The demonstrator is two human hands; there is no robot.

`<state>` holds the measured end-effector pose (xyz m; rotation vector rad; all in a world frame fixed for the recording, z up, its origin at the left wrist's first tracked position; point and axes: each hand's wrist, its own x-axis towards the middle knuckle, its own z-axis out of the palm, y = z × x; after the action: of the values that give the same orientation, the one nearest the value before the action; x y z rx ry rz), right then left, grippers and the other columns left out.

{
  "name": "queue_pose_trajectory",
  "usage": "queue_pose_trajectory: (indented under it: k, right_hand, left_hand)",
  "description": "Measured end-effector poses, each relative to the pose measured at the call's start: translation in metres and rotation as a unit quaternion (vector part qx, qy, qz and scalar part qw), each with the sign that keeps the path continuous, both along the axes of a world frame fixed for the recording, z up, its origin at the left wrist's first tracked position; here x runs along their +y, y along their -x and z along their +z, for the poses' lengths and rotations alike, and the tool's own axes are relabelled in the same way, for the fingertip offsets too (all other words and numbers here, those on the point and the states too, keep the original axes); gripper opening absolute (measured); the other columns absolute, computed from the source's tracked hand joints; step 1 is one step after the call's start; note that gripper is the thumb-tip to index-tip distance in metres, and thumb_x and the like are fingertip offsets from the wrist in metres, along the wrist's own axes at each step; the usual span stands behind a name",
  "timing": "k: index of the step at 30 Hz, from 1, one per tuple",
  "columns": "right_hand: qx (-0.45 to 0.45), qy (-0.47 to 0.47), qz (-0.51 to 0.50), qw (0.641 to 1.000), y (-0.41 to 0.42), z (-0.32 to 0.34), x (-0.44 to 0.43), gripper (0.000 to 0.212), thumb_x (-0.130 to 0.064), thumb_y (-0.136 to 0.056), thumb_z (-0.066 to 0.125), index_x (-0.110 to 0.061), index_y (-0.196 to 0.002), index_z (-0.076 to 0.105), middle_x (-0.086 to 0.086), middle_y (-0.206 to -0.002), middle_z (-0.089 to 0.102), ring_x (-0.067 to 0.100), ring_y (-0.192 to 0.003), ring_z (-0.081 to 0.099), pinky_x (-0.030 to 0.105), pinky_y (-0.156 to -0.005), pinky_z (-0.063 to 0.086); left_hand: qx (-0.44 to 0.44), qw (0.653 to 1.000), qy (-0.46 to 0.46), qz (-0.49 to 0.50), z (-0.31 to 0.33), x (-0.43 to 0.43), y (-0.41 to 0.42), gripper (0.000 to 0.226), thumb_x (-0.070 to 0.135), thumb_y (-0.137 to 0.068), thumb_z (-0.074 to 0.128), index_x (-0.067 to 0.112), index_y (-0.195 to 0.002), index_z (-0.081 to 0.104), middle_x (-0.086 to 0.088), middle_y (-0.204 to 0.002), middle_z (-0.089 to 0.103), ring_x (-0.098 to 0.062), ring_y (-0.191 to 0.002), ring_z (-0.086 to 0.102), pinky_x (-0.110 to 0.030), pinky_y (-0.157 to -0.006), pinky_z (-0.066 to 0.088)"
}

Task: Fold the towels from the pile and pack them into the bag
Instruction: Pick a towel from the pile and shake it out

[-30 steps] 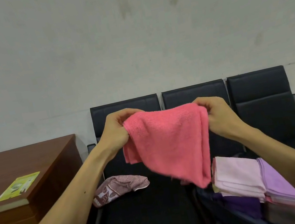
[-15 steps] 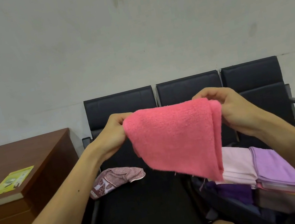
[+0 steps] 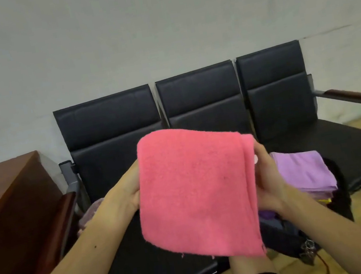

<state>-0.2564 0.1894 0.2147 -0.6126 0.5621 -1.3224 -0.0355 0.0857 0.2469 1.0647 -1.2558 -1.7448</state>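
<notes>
- judging the fold nearly done: pink towel (image 3: 197, 194) already doubled over, hanging as a rough square in mid-air in front of the black bench (image 3: 108, 118).
- grasping its left edge with the left hand (image 3: 133, 191), fingers hidden behind the cloth.
- pinching the doubled right edge with the right hand (image 3: 267, 182), thumb on the near side.
- to finish well: line up the loose bottom corners before closing any further fold, keep both side edges taut against sliding layers, and smooth the uneven lower right corner.
- towel stretched between the two hands, touching both, with its lower hem hanging free well below the wrists.
- just right of the towel and behind the right hand: a stack of folded lilac towels (image 3: 301, 171) sitting in the open dark bag (image 3: 288, 236); probably the place for this one, laid flat on top.
- for the carry across: keep the grip on both edges until the towel rests on the stack, then let go.
- partly hidden behind the left forearm: a patterned cloth (image 3: 87, 218) on the seat, possibly the rest of the pile.
</notes>
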Motion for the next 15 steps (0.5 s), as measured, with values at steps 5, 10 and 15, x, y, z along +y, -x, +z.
queue_pose_trajectory:
  k: [5, 10, 15]
  right_hand:
    - [0.068, -0.045, -0.008, 0.997, 0.008, -0.064, 0.005, 0.086, -0.043, -0.032, 0.099, -0.011, -0.109, 0.074, 0.016, -0.111, 0.073, 0.030, -0.096, 0.072, 0.043, -0.076, 0.059]
    - [0.162, -0.098, -0.105, 0.976, 0.039, -0.078, -0.002, 0.042, -0.015, -0.079, 0.074, -0.008, -0.120, 0.065, 0.015, -0.110, 0.073, 0.034, -0.103, 0.070, 0.048, -0.088, 0.056]
    - [0.168, -0.156, -0.144, 0.963, 0.081, -0.102, -0.012, 0.027, -0.016, -0.087, 0.068, -0.011, -0.113, 0.066, 0.015, -0.104, 0.075, 0.033, -0.099, 0.071, 0.048, -0.087, 0.056]
  left_hand:
    - [-0.128, 0.991, -0.046, -0.003, -0.036, -0.008, 0.027, 0.031, 0.012, -0.095, 0.055, 0.013, -0.064, 0.054, -0.002, -0.054, 0.050, -0.012, -0.045, 0.046, -0.021, -0.042, 0.037]
    - [-0.096, 0.975, -0.191, -0.061, -0.083, -0.009, 0.061, 0.033, 0.041, -0.080, 0.063, 0.011, -0.070, 0.074, -0.013, -0.082, 0.072, -0.028, -0.077, 0.063, -0.036, -0.073, 0.049]
    - [-0.060, 0.957, -0.266, -0.100, -0.139, -0.032, 0.094, 0.060, 0.060, -0.084, 0.048, 0.007, -0.100, 0.070, -0.012, -0.097, 0.071, -0.028, -0.089, 0.065, -0.040, -0.087, 0.047]
